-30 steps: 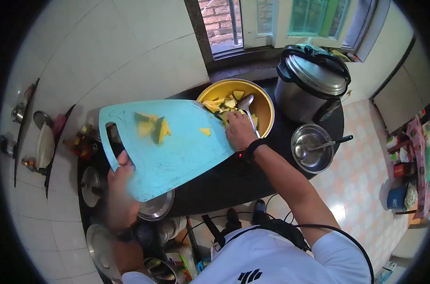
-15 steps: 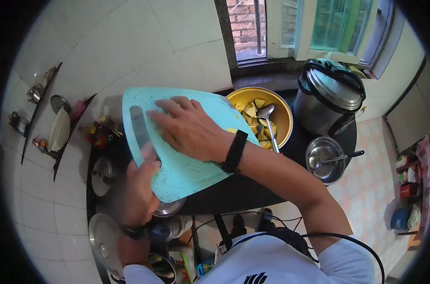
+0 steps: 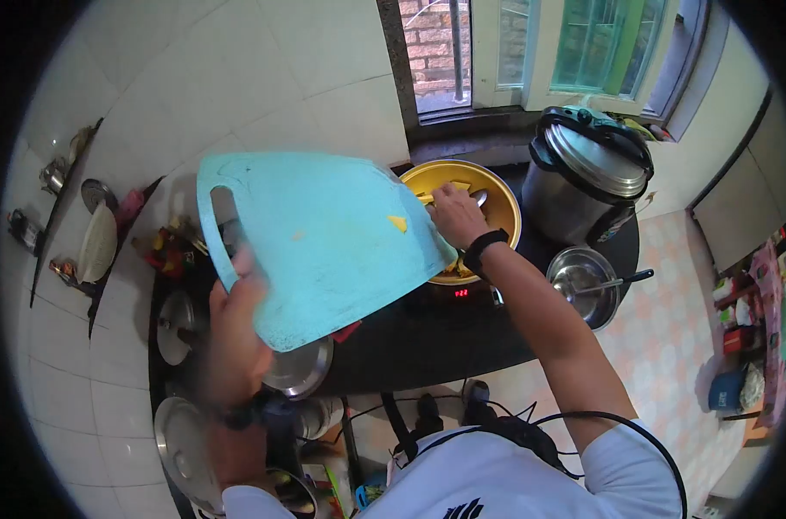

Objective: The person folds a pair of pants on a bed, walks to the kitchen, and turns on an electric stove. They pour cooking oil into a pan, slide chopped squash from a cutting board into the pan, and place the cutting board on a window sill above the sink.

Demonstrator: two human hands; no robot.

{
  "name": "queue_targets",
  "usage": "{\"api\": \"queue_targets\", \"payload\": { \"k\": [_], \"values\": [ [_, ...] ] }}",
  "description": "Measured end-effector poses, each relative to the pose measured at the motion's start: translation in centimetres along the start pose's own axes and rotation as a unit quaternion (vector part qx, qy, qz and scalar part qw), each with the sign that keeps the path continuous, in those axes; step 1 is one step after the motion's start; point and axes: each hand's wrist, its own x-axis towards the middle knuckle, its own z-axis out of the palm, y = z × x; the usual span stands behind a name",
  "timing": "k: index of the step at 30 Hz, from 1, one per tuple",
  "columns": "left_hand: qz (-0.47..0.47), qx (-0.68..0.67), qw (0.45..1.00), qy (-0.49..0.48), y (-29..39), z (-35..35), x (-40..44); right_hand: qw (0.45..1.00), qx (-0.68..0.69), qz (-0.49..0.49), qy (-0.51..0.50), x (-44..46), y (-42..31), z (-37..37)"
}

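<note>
A light blue cutting board (image 3: 324,233) is tilted over the counter, with its lower right corner at the rim of a yellow-lined pot (image 3: 507,212). My left hand (image 3: 242,333), blurred, grips the board at its handle end. My right hand (image 3: 458,214) is at the pot beside the board's edge, fingers reaching forward and partly hidden. Yellow-green cut pieces and the bowl of a spoon (image 3: 479,197) show in the pot around it. One small yellow piece (image 3: 398,224) clings to the board, with a fainter scrap farther left.
A pressure cooker (image 3: 587,177) stands right of the pot, below the window. In front of it is a steel bowl (image 3: 583,285) with a dark-handled ladle. A round metal lid (image 3: 300,368) lies under the board's near corner. Wall shelves hold small items at left.
My right hand has moved from the board's surface rightward to the pot. The board has shifted slightly left in view, still in my left hand. The scraps on it are now uncovered.
</note>
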Motion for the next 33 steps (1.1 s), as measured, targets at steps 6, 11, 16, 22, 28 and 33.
{"api": "queue_targets", "payload": {
  "k": [6,11,16,22,28,33],
  "values": [
    [-0.002,0.016,1.000,0.005,0.4,0.0,-0.5,0.979,0.163,-0.102,0.066,-1.0,-5.8,-5.7],
    [0.024,0.047,0.999,0.014,1.1,0.4,-1.4,0.963,0.208,-0.166,0.047,-2.1,-8.8,-6.6],
    [0.031,0.025,0.999,0.012,1.6,-0.2,-2.1,0.992,0.121,-0.042,-0.003,-1.7,-1.0,-2.0],
    [0.008,-0.017,0.999,0.027,1.1,0.5,-2.5,0.928,0.371,-0.028,-0.022,-1.2,-5.5,-4.3],
    [-0.006,0.004,1.000,0.019,0.7,0.2,-2.2,0.880,0.442,0.050,-0.167,-0.2,-5.8,-4.7],
    [-0.002,-0.039,0.999,-0.009,-0.6,-0.3,-1.5,0.809,0.551,0.108,-0.173,-0.3,-6.0,-5.6]
  ]
}}
